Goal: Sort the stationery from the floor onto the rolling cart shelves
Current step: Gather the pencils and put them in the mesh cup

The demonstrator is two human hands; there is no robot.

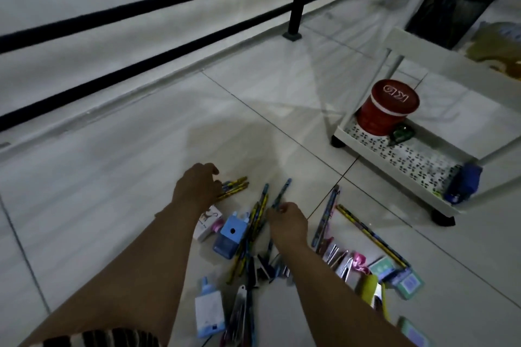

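Head view: most stationery [253, 248] lies at 6 o'clock on the floor; rolling cart [408, 155] at 3 holds little. Left hand [197, 189] grips pencils [235, 186]; right hand [287, 220] pinches a pen [280, 196].

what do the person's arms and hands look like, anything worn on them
Both forearms are bare down to the left hand and the right hand; no gloves, watch or rings show. A dark-and-light striped sleeve shows at the bottom edge on the left arm.
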